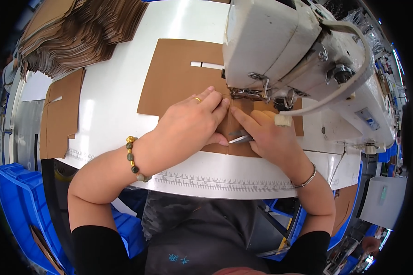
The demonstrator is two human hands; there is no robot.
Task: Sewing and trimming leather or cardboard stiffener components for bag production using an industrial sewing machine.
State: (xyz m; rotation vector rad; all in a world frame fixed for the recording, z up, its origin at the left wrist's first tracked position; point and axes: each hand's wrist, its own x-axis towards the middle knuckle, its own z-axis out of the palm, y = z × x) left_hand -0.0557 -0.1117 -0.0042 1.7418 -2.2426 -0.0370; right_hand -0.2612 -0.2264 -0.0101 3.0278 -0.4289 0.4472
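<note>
A brown panel, leather-like (174,68), with a slot cut in it lies under the head of a white sewing machine (270,41). My left hand (192,119) rests on this panel, fingers stretched toward the needle area and thumb spread toward me. Close by on the right, my right hand (268,135) presses its index finger on the panel just in front of the presser foot (250,94). Its other fingers curl around a small pair of scissors (241,139), whose metal blades point left toward my left thumb. The handles are hidden in the palm.
A tall stack of brown panels (78,36) stands at the far left, with another brown panel (62,114) overhanging the table's left edge. A printed ruler (215,182) runs along the front edge. Blue bins (27,192) sit below the table. A pale hose (360,75) loops off the machine.
</note>
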